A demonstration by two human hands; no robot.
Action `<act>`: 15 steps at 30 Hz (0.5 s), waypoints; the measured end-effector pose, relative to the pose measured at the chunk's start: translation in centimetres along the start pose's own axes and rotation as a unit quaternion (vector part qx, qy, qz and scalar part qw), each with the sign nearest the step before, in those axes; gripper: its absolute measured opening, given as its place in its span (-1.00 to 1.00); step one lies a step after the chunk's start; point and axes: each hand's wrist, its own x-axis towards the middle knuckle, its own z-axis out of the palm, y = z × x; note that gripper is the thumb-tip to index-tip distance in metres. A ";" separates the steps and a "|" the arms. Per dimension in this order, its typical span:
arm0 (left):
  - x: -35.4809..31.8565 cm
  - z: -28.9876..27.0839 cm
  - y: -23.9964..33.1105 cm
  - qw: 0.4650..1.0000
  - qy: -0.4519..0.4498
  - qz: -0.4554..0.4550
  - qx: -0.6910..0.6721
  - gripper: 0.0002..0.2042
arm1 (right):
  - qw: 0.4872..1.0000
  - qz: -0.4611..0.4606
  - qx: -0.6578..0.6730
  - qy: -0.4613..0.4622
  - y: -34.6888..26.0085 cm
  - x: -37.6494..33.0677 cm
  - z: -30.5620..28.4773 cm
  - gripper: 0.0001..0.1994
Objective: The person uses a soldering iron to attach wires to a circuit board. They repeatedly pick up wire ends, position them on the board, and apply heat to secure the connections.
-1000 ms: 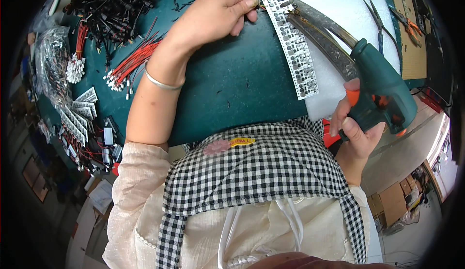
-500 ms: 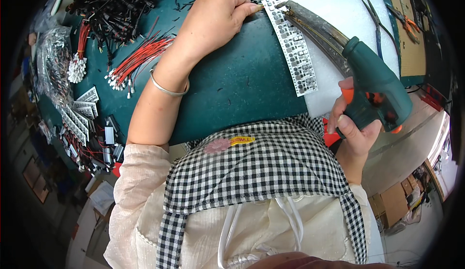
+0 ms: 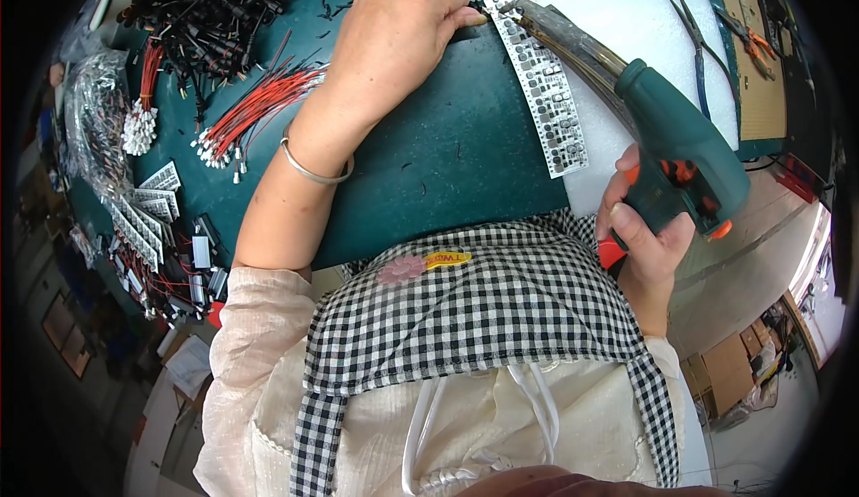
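The right hand (image 3: pixel 649 237) is clenched around the grip of a green soldering gun (image 3: pixel 667 152), thumb along the near side of the handle by the orange trigger. The gun's long metal barrel runs up and away from that hand toward the left hand, its tip resting at the far end of a white circuit-board strip (image 3: pixel 541 94).

The left hand (image 3: pixel 398 36) lies palm down on the green table (image 3: pixel 429 157), fingers curled, fingertips pinching something small and dark just beside the gun's tip; what it is cannot be told. A silver bangle (image 3: pixel 313 168) sits on that wrist.

The circuit-board strip lies between the two hands, partly on the table and partly along the edge of a white foam pad (image 3: pixel 626 23), which extends beyond the right hand.

Beside the left forearm, on its outer side, lies a bundle of red wires (image 3: pixel 255 108); beyond it, a heap of black connectors and cables (image 3: pixel 206 5). Further out from the wrist, a stack of white board strips (image 3: pixel 148 206) sits near the table edge. Pliers (image 3: pixel 693 41) lie on the foam pad beyond the right hand.

No container with discernible contents is in view.
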 end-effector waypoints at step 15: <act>0.1 -0.9 0.8 0.997 -0.007 0.034 0.063 -0.84 | 0.998 0.010 -0.047 0.047 -0.3 0.8 1.8 -0.50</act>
